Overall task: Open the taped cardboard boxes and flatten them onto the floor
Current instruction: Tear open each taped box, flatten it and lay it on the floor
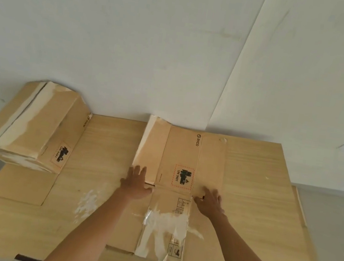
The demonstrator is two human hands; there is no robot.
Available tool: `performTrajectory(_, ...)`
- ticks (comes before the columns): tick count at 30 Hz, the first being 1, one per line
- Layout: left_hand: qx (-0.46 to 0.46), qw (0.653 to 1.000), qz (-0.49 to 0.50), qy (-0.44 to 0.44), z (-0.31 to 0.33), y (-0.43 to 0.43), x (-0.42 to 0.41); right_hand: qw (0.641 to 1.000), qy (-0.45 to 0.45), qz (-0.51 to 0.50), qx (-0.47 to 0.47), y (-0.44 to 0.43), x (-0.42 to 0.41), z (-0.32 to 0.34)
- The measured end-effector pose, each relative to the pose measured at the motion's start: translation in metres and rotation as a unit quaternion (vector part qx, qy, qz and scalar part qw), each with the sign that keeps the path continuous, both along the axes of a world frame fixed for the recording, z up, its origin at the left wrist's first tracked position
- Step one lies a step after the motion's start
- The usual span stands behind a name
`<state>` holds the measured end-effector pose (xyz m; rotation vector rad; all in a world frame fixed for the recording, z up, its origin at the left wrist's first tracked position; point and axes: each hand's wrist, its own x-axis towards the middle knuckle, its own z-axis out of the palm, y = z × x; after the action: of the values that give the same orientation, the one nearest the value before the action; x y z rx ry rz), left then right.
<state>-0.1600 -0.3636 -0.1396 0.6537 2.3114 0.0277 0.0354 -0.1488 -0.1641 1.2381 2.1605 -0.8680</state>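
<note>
A flattened brown cardboard box [182, 153] with a PICO mark and a UN 3481 label lies in the middle, on top of other flat cardboard. Torn white tape [165, 225] clings to its near flap. My left hand [135, 182] presses palm-down on its left part, fingers spread. My right hand [210, 201] presses flat on its right edge. A second box [34, 125], still box-shaped with taped seams, stands at the left against the wall.
Large flat cardboard sheets [256, 196] cover the floor beneath. A white wall [135, 38] rises right behind the boxes. Grey floor [333, 228] shows at the right. A flat piece [21, 185] lies under the left box.
</note>
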Motion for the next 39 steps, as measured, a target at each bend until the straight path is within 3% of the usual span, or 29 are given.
performTrajectory(3,-0.002,0.997,0.04,-0.06,-0.024,-0.019,-0.013,1.0,-0.012,0.023,-0.002,0.002,0.007,-0.015)
performTrajectory(6,0.039,0.996,0.077,-0.026,-0.045,-0.018,-0.013,0.994,0.031,-0.075,0.069,0.003,0.003,-0.018)
performTrajectory(9,0.091,0.971,0.22,0.004,-0.052,-0.005,-0.019,0.978,0.035,-0.18,0.103,0.012,0.004,-0.02)
performTrajectory(11,0.071,0.958,0.277,-0.002,-0.054,-0.004,-0.028,0.972,0.034,-0.219,0.077,0.022,0.01,-0.022)
performTrajectory(14,0.045,0.957,0.284,-0.044,-0.062,-0.012,-0.039,0.965,0.054,-0.257,0.018,0.041,0.021,-0.024)
performTrajectory(17,0.116,0.934,0.318,-0.114,-0.066,-0.018,-0.036,0.96,0.092,-0.263,-0.031,0.051,0.025,-0.019)
performTrajectory(22,0.154,0.924,0.343,-0.064,-0.059,-0.008,-0.004,0.973,0.088,-0.214,0.014,0.037,0.017,0.007)
performTrajectory(28,0.173,0.93,0.309,-0.097,-0.047,-0.008,-0.001,0.981,0.126,-0.117,0.092,0.019,0.015,0.024)
performTrajectory(34,0.205,0.958,0.199,-0.017,0.001,0.022,0.024,0.969,0.182,-0.097,0.134,0.018,0.015,0.061)
performTrajectory(39,0.252,0.951,0.179,0.02,0.027,0.059,0.049,0.959,0.202,-0.125,0.154,0.055,0.046,0.09)
